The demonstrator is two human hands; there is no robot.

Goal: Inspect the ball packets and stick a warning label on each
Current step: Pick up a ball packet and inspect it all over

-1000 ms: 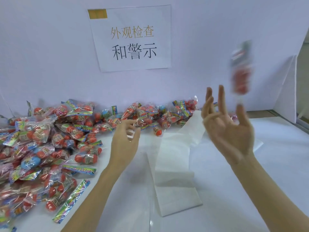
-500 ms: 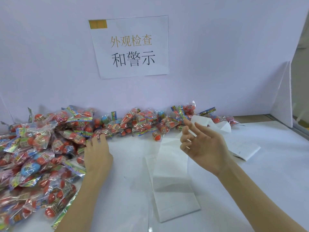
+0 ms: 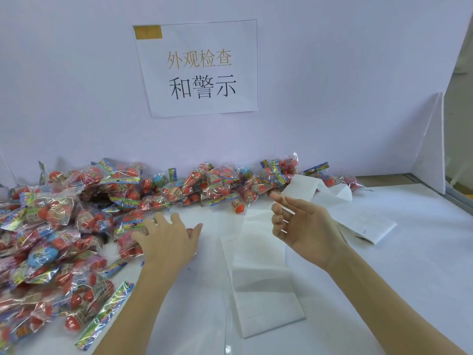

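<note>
I have my left hand [image 3: 169, 239] spread flat on a packet [image 3: 130, 242] at the pile's [image 3: 64, 226] near edge, left on the table [image 3: 384, 290]; right hand [image 3: 304, 231] hovers relaxed, holding nothing. Packets look light, crinkly, slippery — I would pinch the header strip, not the balls.

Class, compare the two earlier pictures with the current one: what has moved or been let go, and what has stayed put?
The blurred packet that was in the air above the right hand is gone from view. That hand has dropped, palm up and holding nothing, over the white label strip. The left hand has reached left and down onto a packet at the edge of the packet pile. The strip, pile and wall sign have not moved.
</note>
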